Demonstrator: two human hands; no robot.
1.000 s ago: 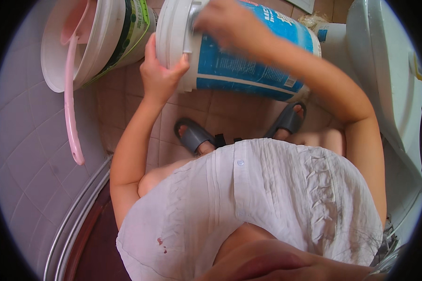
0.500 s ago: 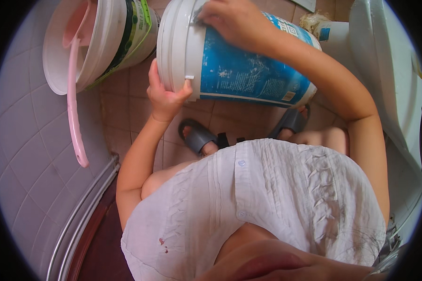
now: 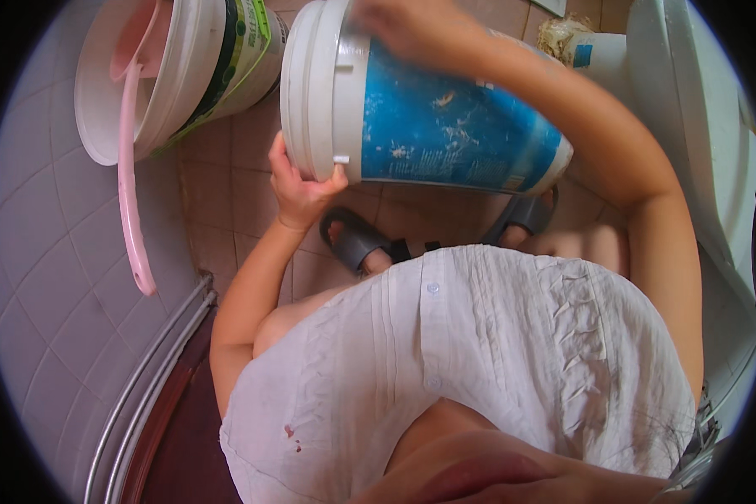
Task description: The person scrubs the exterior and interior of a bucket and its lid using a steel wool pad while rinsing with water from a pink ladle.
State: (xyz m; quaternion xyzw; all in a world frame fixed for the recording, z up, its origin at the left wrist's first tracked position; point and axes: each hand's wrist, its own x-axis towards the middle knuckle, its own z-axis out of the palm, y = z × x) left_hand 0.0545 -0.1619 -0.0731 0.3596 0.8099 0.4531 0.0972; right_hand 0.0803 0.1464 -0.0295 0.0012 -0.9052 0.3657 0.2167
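A large white bucket (image 3: 350,118) with a worn blue label (image 3: 445,126) lies on its side in front of me, its ridged rim end toward the left. My left hand (image 3: 302,191) grips that rim from below, thumb against the outer wall near a small white lug and fingers round the end. Across the upper side reaches my right hand (image 3: 416,34), smeared by motion and curled at the bucket's wall just behind the rim. A small grey pad (image 3: 353,44) shows partly beneath its fingers; most of it is hidden.
At the left, a tilted white bucket (image 3: 101,126) with a green handle holds a pink long-handled dipper (image 3: 129,193). Beside me on the right stands a white basin-like fixture (image 3: 689,126). My dark slippers (image 3: 354,239) rest on the tiled floor below the bucket.
The blue-labelled bucket has rolled slightly toward me, carrying its lug and label downward. My left hand has moved down with the rim. My right hand has shifted slightly upward along the wall.
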